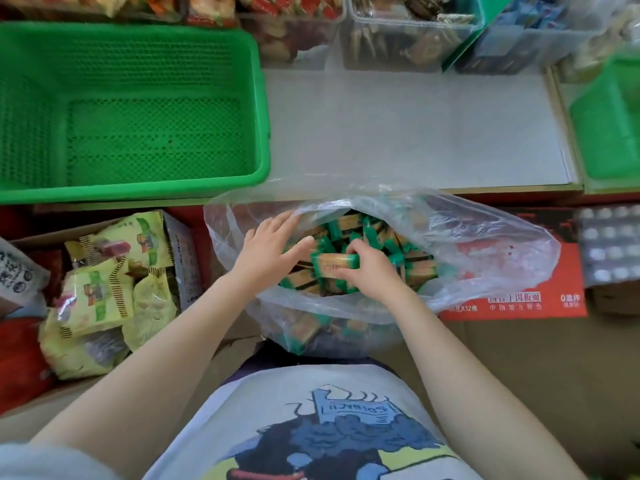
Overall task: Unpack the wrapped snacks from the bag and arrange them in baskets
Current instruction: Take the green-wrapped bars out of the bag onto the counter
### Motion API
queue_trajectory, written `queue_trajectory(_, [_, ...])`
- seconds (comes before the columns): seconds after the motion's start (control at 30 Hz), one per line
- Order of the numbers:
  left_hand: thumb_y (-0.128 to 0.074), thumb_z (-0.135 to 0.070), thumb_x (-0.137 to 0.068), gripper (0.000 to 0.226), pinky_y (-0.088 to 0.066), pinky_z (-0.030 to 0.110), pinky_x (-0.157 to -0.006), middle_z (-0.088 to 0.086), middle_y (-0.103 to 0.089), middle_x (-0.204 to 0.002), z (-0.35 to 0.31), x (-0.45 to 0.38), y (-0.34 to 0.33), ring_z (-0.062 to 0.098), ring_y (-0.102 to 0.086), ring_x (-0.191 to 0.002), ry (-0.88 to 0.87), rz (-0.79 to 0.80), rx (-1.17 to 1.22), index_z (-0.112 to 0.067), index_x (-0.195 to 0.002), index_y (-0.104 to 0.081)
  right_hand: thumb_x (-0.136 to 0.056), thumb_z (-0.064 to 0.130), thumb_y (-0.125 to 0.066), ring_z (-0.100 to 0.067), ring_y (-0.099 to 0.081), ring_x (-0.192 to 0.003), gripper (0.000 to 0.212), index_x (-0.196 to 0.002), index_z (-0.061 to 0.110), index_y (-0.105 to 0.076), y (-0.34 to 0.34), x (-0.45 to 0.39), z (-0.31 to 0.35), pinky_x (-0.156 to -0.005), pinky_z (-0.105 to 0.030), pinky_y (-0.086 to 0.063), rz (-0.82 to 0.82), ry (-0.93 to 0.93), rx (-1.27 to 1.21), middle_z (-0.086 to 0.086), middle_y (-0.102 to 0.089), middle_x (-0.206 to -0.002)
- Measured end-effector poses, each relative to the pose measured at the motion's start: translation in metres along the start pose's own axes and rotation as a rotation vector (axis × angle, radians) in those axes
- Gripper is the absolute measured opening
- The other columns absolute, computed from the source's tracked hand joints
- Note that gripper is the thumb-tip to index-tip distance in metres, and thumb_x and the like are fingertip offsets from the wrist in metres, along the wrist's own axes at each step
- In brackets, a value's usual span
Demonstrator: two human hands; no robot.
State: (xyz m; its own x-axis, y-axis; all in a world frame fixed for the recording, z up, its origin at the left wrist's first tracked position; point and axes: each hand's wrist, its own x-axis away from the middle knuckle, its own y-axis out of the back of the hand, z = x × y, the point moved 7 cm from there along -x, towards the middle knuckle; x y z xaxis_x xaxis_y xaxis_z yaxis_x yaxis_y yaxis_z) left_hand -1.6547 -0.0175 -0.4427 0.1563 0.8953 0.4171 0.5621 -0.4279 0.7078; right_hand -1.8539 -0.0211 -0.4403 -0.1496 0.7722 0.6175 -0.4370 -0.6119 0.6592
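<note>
**Both hands in the bag, right one holding a snack**

Your right hand (pixel 369 271) is inside the mouth of the clear plastic bag (pixel 485 244), fingers curled round a green-and-tan wrapped snack (pixel 334 265) lying crosswise on top of the pile. Your left hand (pixel 272 245) is beside it, fingers straight and spread, holding nothing; its fingertips reach over the bag's left edge & rest on the pile of wrapped snacks (pixel 381 237), thumb just beside the held piece.

The bag sits right in front of you, below the shelf edge, packed w/ the same green-ended packets; more show through the film at the bag's near side.

The big green basket (pixel 263 109) is up on the shelf to the upper left, mesh floor bare. A 2nd green basket (pixel 609 133) is at the far right, only partly in view. Between them is a grey shelf liner (pixel 415 133).

Left of the bag: a cardboard box w/ yellow-green snack packs (pixel 100 292). Right of the bag: a red printed carton (pixel 519 299). Clear bins (pixel 398 39) of other snacks line the back of the shelf.
</note>
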Motion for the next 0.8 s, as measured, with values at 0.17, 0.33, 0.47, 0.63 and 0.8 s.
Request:
queue_trajectory(0.17, [-0.022, -0.07, -0.088, 0.079, -0.02, 0.052, -0.119, -0.005, -0.034, -0.16, -0.017, -0.005, 0.012, 0.021, -0.028, -0.147, 0.058, -0.077, 0.259, -0.028, -0.153, -0.038, -0.092, 0.037, -0.071, -0.015, -0.064, -0.082, 0.025, -0.098, 0.014, -0.062, 0.052, 0.032, -0.008, -0.07, -0.027, -0.05, -0.106, -0.14, -0.762, -0.01, -0.071, -0.105])
queue_trajectory(0.33, [-0.021, -0.08, -0.079, 0.093, -0.015, 0.049, -0.123, -0.004, -0.034, -0.16, -0.033, -0.027, 0.019, 0.016, -0.024, -0.149, 0.108, -0.101, 0.449, -0.027, -0.153, -0.039, -0.094, 0.028, -0.069, -0.009, -0.038, -0.049, 0.022, -0.101, 0.009, -0.063, 0.104, 0.006, -0.008, -0.044, -0.022, -0.027, -0.229, -0.137, -1.163, 0.0, -0.067, -0.075])
queue_trajectory(0.47, [-0.032, -0.058, -0.103, 0.065, -0.011, 0.036, -0.123, -0.001, -0.026, -0.164, -0.04, -0.048, 0.017, 0.014, -0.017, -0.152, 0.143, -0.106, 0.472, -0.021, -0.157, -0.03, -0.096, 0.023, -0.066, -0.01, -0.047, -0.046, 0.023, -0.114, 0.009, -0.061, 0.107, -0.041, -0.016, -0.043, -0.022, -0.038, -0.142, -0.2, -1.234, 0.002, -0.056, -0.058])
queue_trajectory(0.63, [-0.034, -0.056, -0.103, 0.063, -0.016, 0.041, -0.123, 0.0, -0.025, -0.164, -0.027, -0.072, 0.0, 0.018, -0.018, -0.152, 0.221, -0.102, 0.423, -0.026, -0.158, -0.025, -0.1, 0.022, -0.061, -0.017, -0.058, -0.058, 0.024, -0.123, 0.014, -0.06, 0.104, -0.089, -0.061, -0.055, -0.028, -0.048, -0.095, -0.361, -1.082, -0.007, -0.066, -0.077])
queue_trajectory(0.8, [-0.028, -0.075, -0.092, 0.076, -0.016, 0.045, -0.122, -0.001, -0.028, -0.163, -0.01, -0.092, -0.018, 0.024, -0.02, -0.152, 0.318, -0.074, 0.356, -0.036, -0.157, -0.022, -0.097, 0.026, -0.066, -0.012, -0.052, -0.051, 0.018, -0.107, 0.011, -0.061, 0.119, -0.132, -0.06, -0.048, -0.022, -0.044, -0.03, -0.328, -0.945, -0.005, -0.064, -0.072])
